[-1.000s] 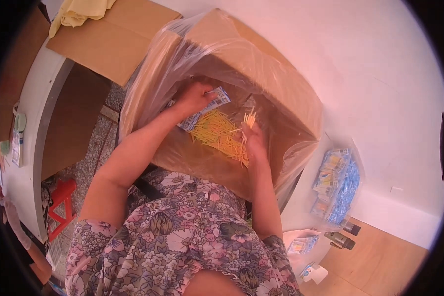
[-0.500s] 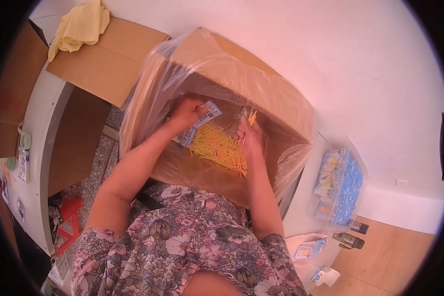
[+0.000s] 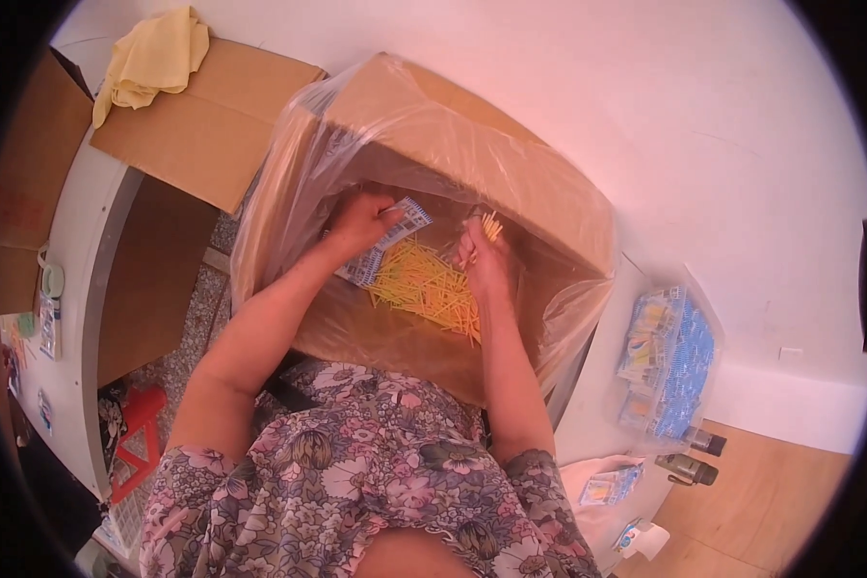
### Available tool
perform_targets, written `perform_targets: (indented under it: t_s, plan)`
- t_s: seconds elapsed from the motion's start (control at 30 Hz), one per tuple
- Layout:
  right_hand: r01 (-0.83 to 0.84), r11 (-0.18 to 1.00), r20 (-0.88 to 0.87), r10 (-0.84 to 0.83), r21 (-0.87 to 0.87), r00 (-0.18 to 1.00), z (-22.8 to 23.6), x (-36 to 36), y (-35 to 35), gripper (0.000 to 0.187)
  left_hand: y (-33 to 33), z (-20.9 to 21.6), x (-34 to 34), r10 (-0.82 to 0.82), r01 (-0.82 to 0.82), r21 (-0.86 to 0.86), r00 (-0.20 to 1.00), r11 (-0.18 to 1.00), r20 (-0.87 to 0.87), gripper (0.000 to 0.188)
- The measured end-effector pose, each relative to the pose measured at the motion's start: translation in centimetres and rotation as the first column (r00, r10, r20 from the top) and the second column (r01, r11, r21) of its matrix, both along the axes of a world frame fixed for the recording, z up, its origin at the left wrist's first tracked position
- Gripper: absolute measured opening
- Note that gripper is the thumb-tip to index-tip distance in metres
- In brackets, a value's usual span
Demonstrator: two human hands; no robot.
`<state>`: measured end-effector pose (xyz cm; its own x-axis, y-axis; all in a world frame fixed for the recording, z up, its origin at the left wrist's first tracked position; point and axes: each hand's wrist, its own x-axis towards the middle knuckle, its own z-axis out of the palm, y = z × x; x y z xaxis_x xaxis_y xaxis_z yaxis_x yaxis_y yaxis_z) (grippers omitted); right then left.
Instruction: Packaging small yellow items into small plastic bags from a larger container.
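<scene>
Inside a cardboard box [image 3: 472, 111] lined with a clear plastic bag, a heap of thin yellow and orange sticks [image 3: 424, 289] covers part of the bottom. My left hand [image 3: 361, 222] is closed on a blue-and-white printed packet [image 3: 412, 216], which slants over the heap's far left side. More blue-and-white packets [image 3: 361, 267] show below that wrist, partly hidden. My right hand [image 3: 486, 255] is wrapped round a small bundle of the sticks [image 3: 491, 226], their tips standing up out of the fist, above the heap's right side.
Right of the box, a clear bag [image 3: 669, 361] of blue packets lies on the white table, with dark bottles [image 3: 686, 470] nearby. A cardboard flap [image 3: 207, 116] reaches left, bearing a yellow cloth [image 3: 152, 58]. A red stool [image 3: 140, 438] stands at lower left.
My right hand has turned and closed more tightly round the stick bundle, so its tips now point more toward me. My left hand and its packet have barely moved.
</scene>
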<state>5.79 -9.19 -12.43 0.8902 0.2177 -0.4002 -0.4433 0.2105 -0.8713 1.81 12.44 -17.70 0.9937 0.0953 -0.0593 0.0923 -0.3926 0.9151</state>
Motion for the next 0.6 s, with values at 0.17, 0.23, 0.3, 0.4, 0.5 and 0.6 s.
perform_targets:
  t_s: [0.17, 0.23, 0.3, 0.4, 0.5, 0.6]
  plan:
    - [0.031, 0.999, 0.049, -0.03, -0.029, 0.998, 0.6, 3.3, 1.0, 0.017, -0.3, 1.4, -0.1, -0.039, 0.037, -0.024, 0.998, 0.999, -0.058, 0.019]
    - [-0.021, 1.0, -0.005, 0.021, -0.008, 1.0, 0.3, 4.0, 0.4, 0.018, 0.0, 1.3, -0.2, -0.014, 0.012, -0.022, 0.996, 1.0, -0.087, 0.018]
    - [-0.248, 0.964, -0.115, 0.258, 0.094, 0.959, 0.5, 3.6, -0.6, 0.021, 0.2, 0.5, -0.1, -0.011, 0.01, -0.023, 0.998, 1.0, -0.057, 0.016]
    - [-0.106, 0.961, -0.184, 0.155, 0.255, 0.971, 1.0, 1.7, -0.3, 0.027, 0.1, 1.1, -0.4, -0.2, 0.1, -0.443, 0.962, 0.891, -0.184, 0.019]
    - [0.097, 0.988, -0.063, -0.09, 0.116, 0.994, 2.4, -0.7, 1.9, 0.032, -0.7, 3.4, -1.1, -0.495, 0.359, -0.561, 0.862, 0.746, -0.107, 0.021]
    - [0.035, 0.996, -0.004, -0.035, 0.086, 0.999, 2.8, -2.4, 2.4, 0.035, -2.1, 5.0, -2.1, -0.556, 0.38, -0.634, 0.825, 0.673, -0.096, 0.018]
